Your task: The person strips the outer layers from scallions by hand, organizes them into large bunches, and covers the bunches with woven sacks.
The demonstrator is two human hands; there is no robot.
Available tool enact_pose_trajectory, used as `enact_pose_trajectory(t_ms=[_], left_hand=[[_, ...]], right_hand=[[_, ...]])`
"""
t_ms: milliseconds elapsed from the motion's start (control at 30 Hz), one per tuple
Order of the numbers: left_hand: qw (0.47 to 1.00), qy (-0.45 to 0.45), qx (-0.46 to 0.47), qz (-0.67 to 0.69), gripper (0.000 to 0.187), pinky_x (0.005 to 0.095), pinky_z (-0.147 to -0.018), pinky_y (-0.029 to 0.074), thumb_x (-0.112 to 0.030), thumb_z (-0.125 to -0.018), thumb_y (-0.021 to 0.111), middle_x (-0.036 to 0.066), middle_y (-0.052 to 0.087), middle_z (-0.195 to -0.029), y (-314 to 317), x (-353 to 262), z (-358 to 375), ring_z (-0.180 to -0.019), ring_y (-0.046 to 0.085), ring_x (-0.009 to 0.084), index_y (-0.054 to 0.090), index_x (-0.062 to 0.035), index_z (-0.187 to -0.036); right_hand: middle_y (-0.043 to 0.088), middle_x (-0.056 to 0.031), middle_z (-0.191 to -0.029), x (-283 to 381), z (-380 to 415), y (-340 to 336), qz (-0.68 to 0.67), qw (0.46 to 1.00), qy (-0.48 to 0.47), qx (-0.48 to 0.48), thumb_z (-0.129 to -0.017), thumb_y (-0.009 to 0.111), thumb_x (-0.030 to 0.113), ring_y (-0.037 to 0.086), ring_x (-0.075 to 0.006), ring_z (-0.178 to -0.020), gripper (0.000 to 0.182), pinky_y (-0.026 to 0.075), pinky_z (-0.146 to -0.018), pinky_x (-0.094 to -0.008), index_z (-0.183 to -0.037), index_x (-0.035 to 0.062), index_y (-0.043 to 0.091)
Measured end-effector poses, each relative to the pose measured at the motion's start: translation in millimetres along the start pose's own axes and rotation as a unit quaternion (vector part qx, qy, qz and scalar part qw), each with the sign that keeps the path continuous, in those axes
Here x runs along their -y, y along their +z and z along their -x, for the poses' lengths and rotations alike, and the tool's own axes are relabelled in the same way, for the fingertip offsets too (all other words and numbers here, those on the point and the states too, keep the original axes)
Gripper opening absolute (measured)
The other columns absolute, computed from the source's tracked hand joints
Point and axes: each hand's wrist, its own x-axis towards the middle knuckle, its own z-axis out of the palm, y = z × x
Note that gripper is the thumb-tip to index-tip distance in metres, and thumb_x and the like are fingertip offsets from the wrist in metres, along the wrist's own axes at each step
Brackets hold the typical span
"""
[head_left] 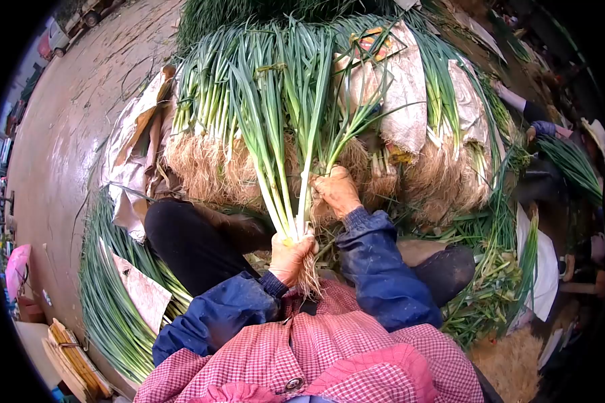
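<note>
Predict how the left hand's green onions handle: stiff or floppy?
Their leaves likely flop, being long, thin and splayed. The pale stems seem stiffer, running straight from the left hand. The roots may snag, hanging in loose strands.

Green onions (pixel 305 181) tilted upright, leaves fanned, pale stems converging, straw-brown roots dangling; further stalk (pixel 341 144) just right, seemingly separate.
</note>
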Motion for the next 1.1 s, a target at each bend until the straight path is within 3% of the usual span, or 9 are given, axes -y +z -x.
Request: enact_pose_trajectory(t_ms=[100, 267, 333, 400, 733, 833, 967, 1033, 1100], left_hand=[[0.999, 0.013, -0.029, 0.005, 0.021, 0.0244, -0.053, 0.045, -0.001, -0.075, 0.065, 0.004, 0.058, -0.074, -4, -3, 4, -0.057, 0.054, 0.0130, 0.055, 0.0007, -0.094], [0.994, -0.033, -0.023, 0.103, 0.019, 0.0229, -0.048, 0.045, 0.000, -0.077, 0.059, 0.008, 0.057, -0.071, -14, -17, -7, -0.054, 0.053, 0.0136, 0.053, 0.0008, -0.096], [0.978, -0.095, -0.010, 0.188, 0.020, 0.0233, -0.044, 0.043, -0.002, -0.076, 0.055, 0.009, 0.054, -0.069, -17, -27, -7, -0.048, 0.049, 0.0145, 0.051, -0.0004, -0.095], [0.962, -0.130, 0.037, 0.235, 0.020, 0.0255, -0.042, 0.039, -0.006, -0.076, 0.055, 0.008, 0.053, -0.069, -18, -32, -7, -0.048, 0.048, 0.0159, 0.049, -0.0056, -0.094], [0.960, -0.120, 0.090, 0.235, 0.018, 0.0281, -0.042, 0.036, -0.010, -0.073, 0.055, 0.006, 0.051, -0.065, -24, -14, -16, -0.049, 0.043, 0.0162, 0.046, -0.0099, -0.089], [0.973, -0.132, 0.080, 0.169, 0.016, 0.0259, -0.042, 0.037, -0.011, -0.074, 0.055, 0.005, 0.051, -0.066, -10, -23, -10, -0.050, 0.045, 0.0150, 0.047, -0.0104, -0.089], [0.967, -0.088, 0.065, 0.230, 0.022, 0.0280, -0.042, 0.040, -0.007, -0.074, 0.055, 0.009, 0.053, -0.065, -19, -32, -18, -0.049, 0.047, 0.0162, 0.049, -0.0069, -0.095], [0.970, -0.094, 0.073, 0.213, 0.020, 0.0276, -0.043, 0.039, -0.009, -0.076, 0.055, 0.008, 0.054, -0.067, -19, -33, -18, -0.050, 0.048, 0.0152, 0.050, -0.0073, -0.095], [0.946, -0.150, 0.117, 0.264, 0.020, 0.0272, -0.044, 0.037, -0.012, -0.077, 0.054, 0.006, 0.054, -0.068, -13, -32, -10, -0.053, 0.048, 0.0148, 0.050, -0.0074, -0.096]], right_hand=[[0.063, -0.0094, -0.071, 1, 1, 12, 0.114, 0.993, -0.026, 0.008, -0.079, 0.060, 0.015, 0.057, -0.0242, -0.059, 0.014, 0.047, -0.058, -0.0351, -0.086, 0.0020, 0.062], [0.056, -0.0086, -0.074, 0, 88, -47, -0.591, 0.796, 0.117, 0.058, -0.084, 0.055, 0.006, 0.056, -0.0161, -0.058, 0.013, 0.048, -0.048, -0.0279, -0.093, -0.0027, 0.053], [0.058, -0.0110, -0.077, -17, 79, -65, -0.636, 0.759, 0.135, 0.041, -0.086, 0.053, 0.008, 0.056, -0.0152, -0.059, 0.017, 0.049, -0.049, -0.0261, -0.098, -0.0032, 0.054], [0.059, -0.0113, -0.078, 8, 61, -63, -0.455, 0.873, 0.174, 0.012, -0.086, 0.054, 0.011, 0.058, -0.0148, -0.066, 0.021, 0.049, -0.056, -0.0227, -0.102, -0.0029, 0.056], [0.062, -0.0055, -0.083, -4, 59, 9, -0.340, 0.934, 0.110, 0.023, -0.087, 0.054, 0.014, 0.056, -0.0096, -0.063, 0.026, 0.044, -0.049, -0.0227, -0.109, 0.0006, 0.058], [0.062, -0.0127, -0.089, 2, 34, -4, -0.633, 0.755, 0.088, 0.147, -0.089, 0.046, 0.016, 0.061, -0.0182, -0.079, 0.024, 0.050, -0.065, -0.0313, -0.103, -0.0010, 0.056], [0.058, -0.0076, -0.083, 20, 60, -16, -0.510, 0.831, 0.162, 0.152, -0.084, 0.049, 0.010, 0.058, -0.0176, -0.076, 0.017, 0.050, -0.072, -0.0321, -0.096, -0.0017, 0.052], [0.056, -0.0048, -0.081, 10, 74, -31, -0.685, 0.688, 0.172, 0.167, -0.083, 0.050, 0.007, 0.057, -0.0140, -0.075, 0.016, 0.049, -0.070, -0.0273, -0.095, -0.0028, 0.056], [0.056, -0.0033, -0.079, 7, 75, -44, -0.530, 0.815, 0.179, 0.151, -0.084, 0.050, 0.004, 0.056, -0.0099, -0.071, 0.022, 0.049, -0.065, -0.0230, -0.102, -0.0038, 0.058]])
